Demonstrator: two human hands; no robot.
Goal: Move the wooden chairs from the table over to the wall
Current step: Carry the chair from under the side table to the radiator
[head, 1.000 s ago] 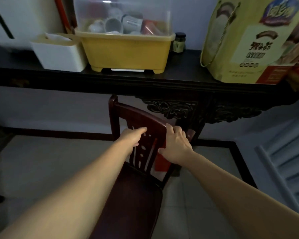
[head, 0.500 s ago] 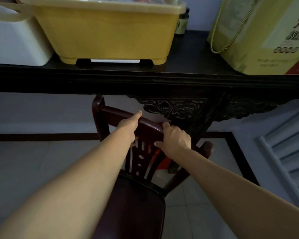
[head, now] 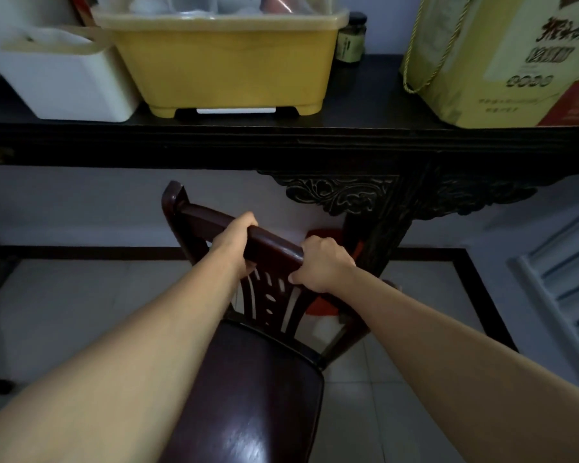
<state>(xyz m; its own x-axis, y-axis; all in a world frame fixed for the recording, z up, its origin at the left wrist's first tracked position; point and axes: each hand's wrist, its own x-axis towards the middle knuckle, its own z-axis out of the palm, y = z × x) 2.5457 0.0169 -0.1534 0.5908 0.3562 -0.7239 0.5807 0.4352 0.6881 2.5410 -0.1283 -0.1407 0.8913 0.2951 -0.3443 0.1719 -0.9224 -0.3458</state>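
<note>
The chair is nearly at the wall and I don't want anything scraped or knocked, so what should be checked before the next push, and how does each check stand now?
1. Left hand gripping the top rail of the chair: ok.
2. Right hand gripping the same rail: ok.
3. Chair back lower than the edge of the dark table: ok.
4. Gap to the carved table leg: not ok, the right hand is close beside it.
5. Space behind the chair back: not ok, a red object sits there.
6. Chair feet flat on the floor: cannot tell, they are hidden.
</note>
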